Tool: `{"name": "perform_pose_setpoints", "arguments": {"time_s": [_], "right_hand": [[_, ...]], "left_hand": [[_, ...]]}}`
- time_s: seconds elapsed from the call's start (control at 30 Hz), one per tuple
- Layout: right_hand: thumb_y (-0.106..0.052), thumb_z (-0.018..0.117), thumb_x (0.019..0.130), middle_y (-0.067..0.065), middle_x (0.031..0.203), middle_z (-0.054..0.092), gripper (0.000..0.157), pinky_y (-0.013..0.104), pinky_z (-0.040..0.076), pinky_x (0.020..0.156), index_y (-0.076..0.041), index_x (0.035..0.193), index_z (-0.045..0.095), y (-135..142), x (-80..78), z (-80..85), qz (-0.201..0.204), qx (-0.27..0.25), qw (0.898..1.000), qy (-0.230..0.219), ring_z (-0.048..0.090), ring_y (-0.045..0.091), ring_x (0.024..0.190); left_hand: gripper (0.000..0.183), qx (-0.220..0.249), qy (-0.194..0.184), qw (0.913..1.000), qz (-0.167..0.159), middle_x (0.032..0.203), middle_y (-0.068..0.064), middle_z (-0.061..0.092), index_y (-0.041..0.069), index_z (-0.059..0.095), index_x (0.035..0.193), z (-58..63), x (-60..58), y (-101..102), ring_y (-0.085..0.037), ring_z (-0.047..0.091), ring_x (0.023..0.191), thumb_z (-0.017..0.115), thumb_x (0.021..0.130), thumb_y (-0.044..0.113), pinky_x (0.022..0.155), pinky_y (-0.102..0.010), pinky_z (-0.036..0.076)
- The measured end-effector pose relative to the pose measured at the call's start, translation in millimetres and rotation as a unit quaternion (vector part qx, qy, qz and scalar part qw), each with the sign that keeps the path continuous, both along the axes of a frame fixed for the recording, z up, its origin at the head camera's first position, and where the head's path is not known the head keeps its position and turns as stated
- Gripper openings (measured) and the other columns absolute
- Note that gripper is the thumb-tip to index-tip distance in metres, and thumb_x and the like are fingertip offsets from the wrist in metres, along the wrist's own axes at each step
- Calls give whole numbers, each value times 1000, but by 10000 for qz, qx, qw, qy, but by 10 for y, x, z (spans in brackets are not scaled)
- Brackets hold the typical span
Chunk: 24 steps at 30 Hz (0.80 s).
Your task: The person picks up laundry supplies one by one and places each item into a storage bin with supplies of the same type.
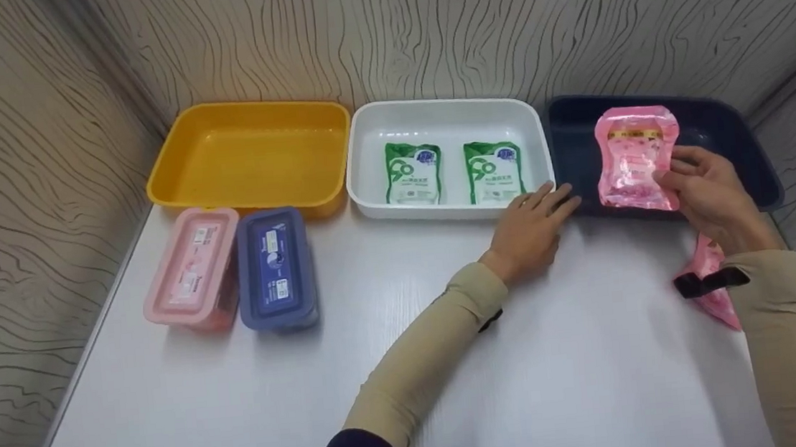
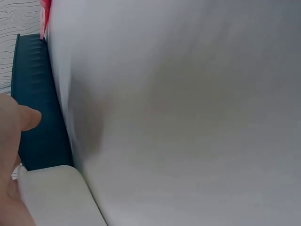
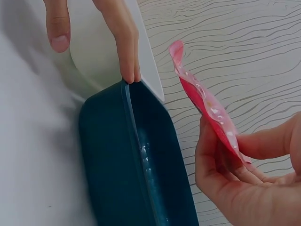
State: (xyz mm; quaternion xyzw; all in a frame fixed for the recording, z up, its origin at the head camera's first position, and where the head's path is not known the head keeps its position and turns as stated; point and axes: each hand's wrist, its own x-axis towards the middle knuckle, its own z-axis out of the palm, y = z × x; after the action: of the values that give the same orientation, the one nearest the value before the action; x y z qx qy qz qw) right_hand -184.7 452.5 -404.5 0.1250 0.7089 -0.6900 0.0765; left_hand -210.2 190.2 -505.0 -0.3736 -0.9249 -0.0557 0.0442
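My right hand (image 1: 716, 192) pinches a pink pouch (image 1: 634, 159) by its side edge, thumb on the front. It holds the pouch up over the dark blue tray (image 1: 728, 122); the right wrist view shows the pouch (image 3: 211, 110) edge-on, above the tray's rim. My left hand (image 1: 528, 234) reaches to where the white tray (image 1: 445, 108) and the blue tray meet. Its extended fingers (image 3: 127, 56) touch the blue tray's corner rim. In the white tray lie two green-and-white pouches (image 1: 414, 173). Another pink pouch (image 1: 722, 303) lies on the table, partly hidden by my right forearm.
A yellow tray (image 1: 248, 161) stands at the back left. Before it sit a pink-lidded box (image 1: 193, 266) and a blue-lidded box (image 1: 276, 266), side by side. Wood-grain panels (image 1: 424, 27) rise behind the trays and at both sides of the white table (image 1: 206, 413).
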Motion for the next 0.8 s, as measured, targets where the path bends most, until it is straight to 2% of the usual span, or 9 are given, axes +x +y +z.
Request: {"name": "perform_pose_setpoints", "arguments": {"time_s": [0.13, 0.27, 0.63, 0.73, 0.8], "right_hand": [[-19, 76, 100, -9, 126, 65, 78, 17, 59, 94, -15, 163, 30, 14, -70, -12, -34, -240, 9996, -155, 69, 10, 108], [-19, 75, 101, -7, 129, 62, 87, 18, 60, 95, -13, 170, 22, 11, -142, -29, 21, -339, 9992, -195, 70, 9, 110], [-12, 62, 108, -4, 130, 59, 80, 20, 59, 97, -14, 173, 14, -3, -327, -176, -59, -421, 9988, -253, 73, 6, 108], [-8, 58, 109, 4, 147, 53, 79, 19, 58, 100, -14, 173, 12, -11, -372, -228, -5, -373, 9989, -272, 70, 5, 112], [-5, 55, 110, 13, 164, 41, 78, 18, 57, 102, -14, 173, 10, -16, -399, -260, 33, -340, 9991, -268, 67, 4, 116]], "left_hand": [[62, -68, -38, 10000, 8, 180, 6, 19, 29, 29, 170, -2, 5, 6, -17, 15, 167, 50, 112, 35, 135, -34, 20], [63, -83, 10, 10000, 31, 180, 7, 20, 29, 30, 170, -19, 0, 11, -17, 16, 167, 52, 112, 35, 135, -34, 21], [63, -6, -25, 10000, 74, 179, 7, 20, 30, 30, 170, -19, 8, 27, -17, 16, 167, 54, 111, 34, 135, -37, 23], [62, -33, 66, 9999, 69, 179, 7, 21, 30, 30, 170, -23, 5, 19, -17, 17, 167, 52, 111, 34, 134, -36, 25], [62, -42, 127, 9999, 60, 179, 7, 22, 30, 31, 169, -25, 3, 15, -18, 18, 166, 51, 112, 34, 133, -36, 26]]}}
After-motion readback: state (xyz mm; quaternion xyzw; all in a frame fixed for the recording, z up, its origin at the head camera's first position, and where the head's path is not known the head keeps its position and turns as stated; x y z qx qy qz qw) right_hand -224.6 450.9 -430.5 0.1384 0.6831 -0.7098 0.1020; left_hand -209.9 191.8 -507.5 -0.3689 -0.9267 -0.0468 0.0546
